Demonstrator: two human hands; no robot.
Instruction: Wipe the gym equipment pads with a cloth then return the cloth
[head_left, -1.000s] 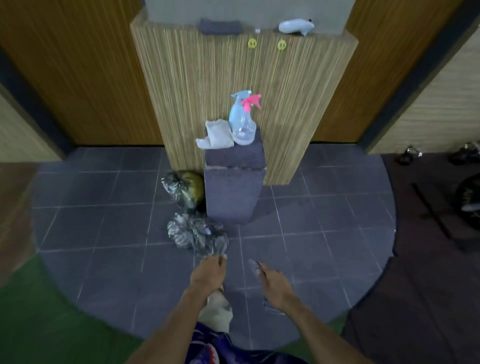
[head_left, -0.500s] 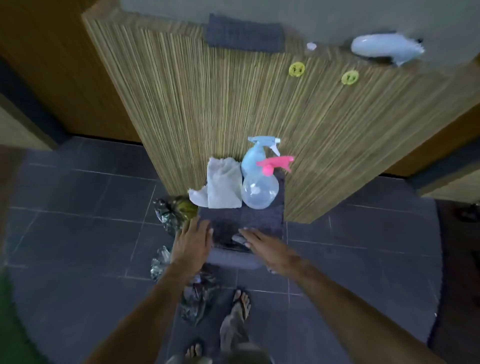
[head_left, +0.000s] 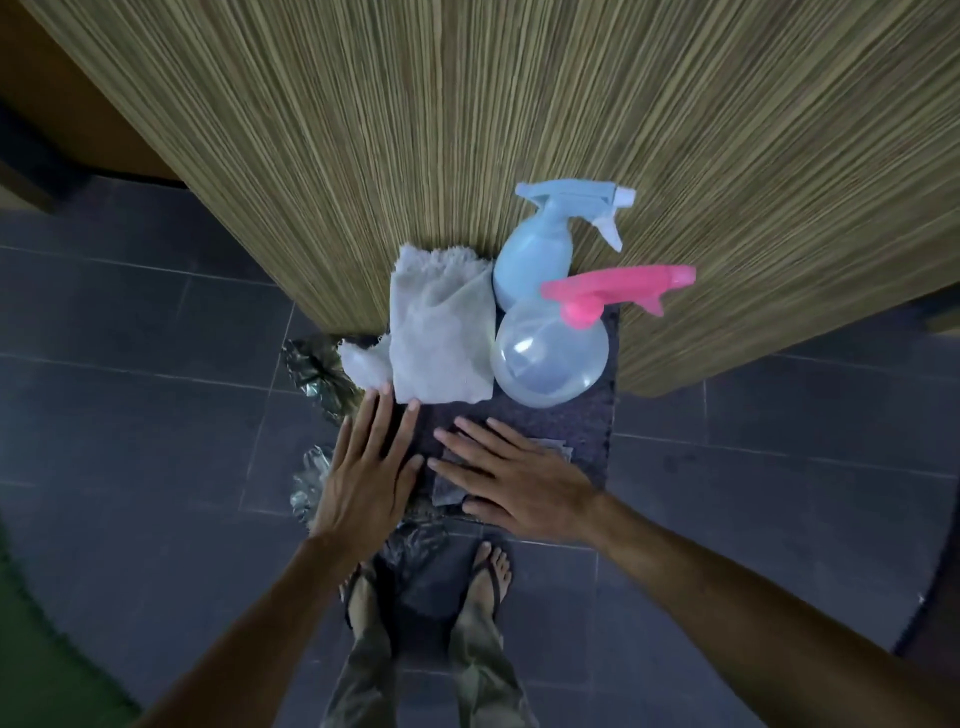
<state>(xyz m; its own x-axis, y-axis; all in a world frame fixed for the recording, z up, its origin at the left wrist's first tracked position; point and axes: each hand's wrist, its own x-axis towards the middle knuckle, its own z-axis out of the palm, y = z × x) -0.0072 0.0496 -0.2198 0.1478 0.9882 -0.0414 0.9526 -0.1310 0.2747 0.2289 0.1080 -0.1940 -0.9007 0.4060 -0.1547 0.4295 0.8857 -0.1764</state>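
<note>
At the foot of the striped wall panel: a dark carpeted block (head_left: 597, 415) carries the things, so it serves as the counter.
Cloth position: the pale folded cloth (head_left: 441, 332) lies on the far left part of the counter, just beside a blue spray bottle (head_left: 535, 260) and a clear bottle with a pink trigger (head_left: 550, 358).
Left hand: the left hand (head_left: 366, 467) is held flat with fingers spread, nothing gripped; its fingertips are touching or nearly touching the near edge of the cloth.
Right hand: the right hand (head_left: 514, 483) is laid palm down and open on the counter, over a small grey piece (head_left: 447, 488) that cannot be identified.
Step in hand: reaching for the cloth is judged to be under way.
Doing it well: the cloth should be pinched at its near folded edge and lifted straight toward the body, so that the layers stay together and the two bottles standing against it are not tipped.
Change from earlier frames: the counter has been approached and now lies directly below the camera; both hands have been brought forward onto it, the left one closer to the cloth.
</note>
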